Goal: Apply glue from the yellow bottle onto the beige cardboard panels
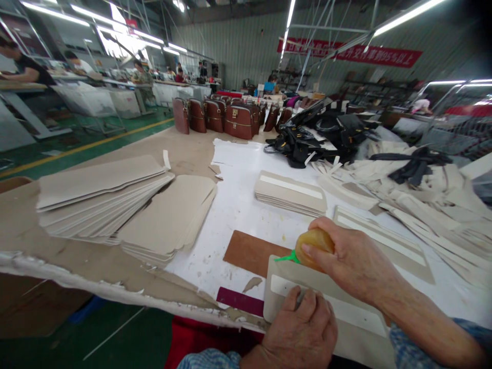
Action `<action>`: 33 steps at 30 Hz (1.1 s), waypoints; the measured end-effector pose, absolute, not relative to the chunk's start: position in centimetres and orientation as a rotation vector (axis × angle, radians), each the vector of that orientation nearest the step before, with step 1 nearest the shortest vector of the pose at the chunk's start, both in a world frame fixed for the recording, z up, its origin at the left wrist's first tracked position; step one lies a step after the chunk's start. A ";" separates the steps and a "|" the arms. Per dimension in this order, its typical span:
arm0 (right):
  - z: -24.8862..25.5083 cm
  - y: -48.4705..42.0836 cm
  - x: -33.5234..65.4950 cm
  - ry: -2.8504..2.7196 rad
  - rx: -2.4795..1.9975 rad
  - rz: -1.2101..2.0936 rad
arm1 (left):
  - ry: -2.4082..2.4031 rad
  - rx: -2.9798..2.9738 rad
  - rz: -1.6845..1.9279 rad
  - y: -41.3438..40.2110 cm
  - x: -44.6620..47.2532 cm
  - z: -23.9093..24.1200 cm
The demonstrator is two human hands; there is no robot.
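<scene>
My right hand point(355, 259) grips a small yellowish squeeze bottle point(315, 241) with a green nozzle point(286, 257). The nozzle tip points left at the top edge of a beige cut piece point(286, 279) bearing a white tape strip. My left hand point(302, 330) presses flat on the near part of that beige piece, fingers close together. A brown leather-like piece point(249, 251) lies just beyond the nozzle, and a dark red strip point(240, 301) sits to the left of my left hand.
Stacks of beige cut boards point(100, 197) fan out at left. More taped beige pieces point(290, 193) lie ahead. Black bags point(307, 138) and brown bags point(230, 118) stand at the far end. Loose strips point(423, 200) pile at right. Other people work at benches far left.
</scene>
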State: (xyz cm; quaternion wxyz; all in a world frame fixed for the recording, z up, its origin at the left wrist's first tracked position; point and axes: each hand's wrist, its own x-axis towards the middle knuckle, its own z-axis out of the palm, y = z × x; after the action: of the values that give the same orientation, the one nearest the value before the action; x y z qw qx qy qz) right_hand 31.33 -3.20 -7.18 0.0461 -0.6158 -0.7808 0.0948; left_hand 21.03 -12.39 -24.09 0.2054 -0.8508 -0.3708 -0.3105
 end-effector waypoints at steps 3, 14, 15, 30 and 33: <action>-7.3 -3.1 31.6 -2.389 -1.874 0.286 | -1.022 -2.363 -0.869 -12.4 21.0 -24.2; -7.0 -3.4 31.1 -2.393 -1.815 0.311 | -1.023 -2.382 -0.819 -12.5 20.9 -24.1; -7.0 -3.4 31.1 -2.392 -1.819 0.309 | -1.022 -2.380 -0.829 -12.5 20.9 -24.1; -6.8 -3.3 31.6 -2.396 -1.837 0.291 | -1.030 -2.399 -0.831 -12.4 20.8 -23.8; -6.7 -3.2 31.7 -2.398 -1.849 0.290 | -1.025 -2.396 -0.842 -12.3 20.8 -23.9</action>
State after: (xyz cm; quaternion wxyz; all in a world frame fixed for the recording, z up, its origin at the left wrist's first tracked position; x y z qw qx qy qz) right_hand 31.69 -3.18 -6.72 0.0496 -0.6071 -0.7873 0.0952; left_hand 20.79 -12.32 -23.89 0.2004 -0.8572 -0.3667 -0.3011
